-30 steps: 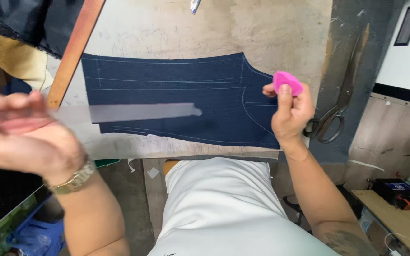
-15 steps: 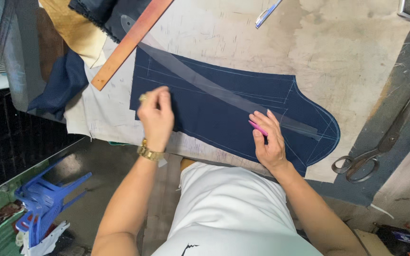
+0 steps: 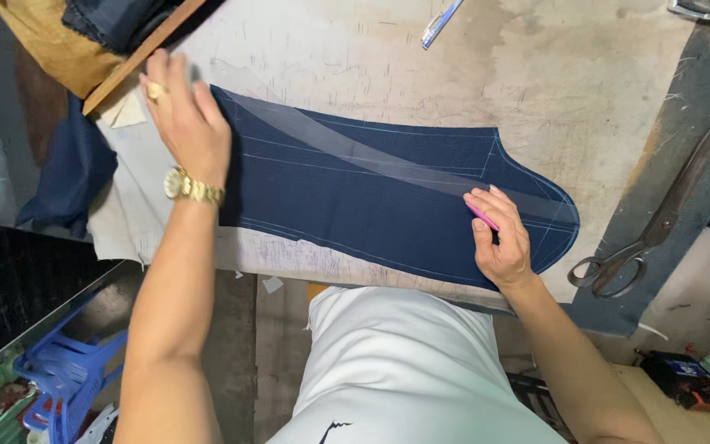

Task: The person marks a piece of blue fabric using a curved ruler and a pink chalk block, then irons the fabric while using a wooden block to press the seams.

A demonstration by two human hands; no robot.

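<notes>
A dark navy fabric piece (image 3: 355,201) with white chalk lines lies flat on the worn table (image 3: 552,74). A clear curved ruler (image 3: 371,152) runs diagonally across it. My left hand (image 3: 182,115), with a gold watch and ring, presses flat on the ruler's upper left end at the fabric's edge. My right hand (image 3: 499,238) holds a pink tailor's chalk (image 3: 481,215) against the ruler's lower edge near the fabric's rounded right end.
Large scissors (image 3: 655,222) lie on a dark strip at the right. A wooden stick (image 3: 137,57) and piled cloth (image 3: 84,33) sit at the upper left. A blue pen (image 3: 441,20) lies at the top. Blue plastic stools (image 3: 67,378) stand on the floor, lower left.
My left hand slid up and left along the ruler to the fabric's left edge. My right hand, earlier lifted with the chalk, now rests on the fabric at the ruler.
</notes>
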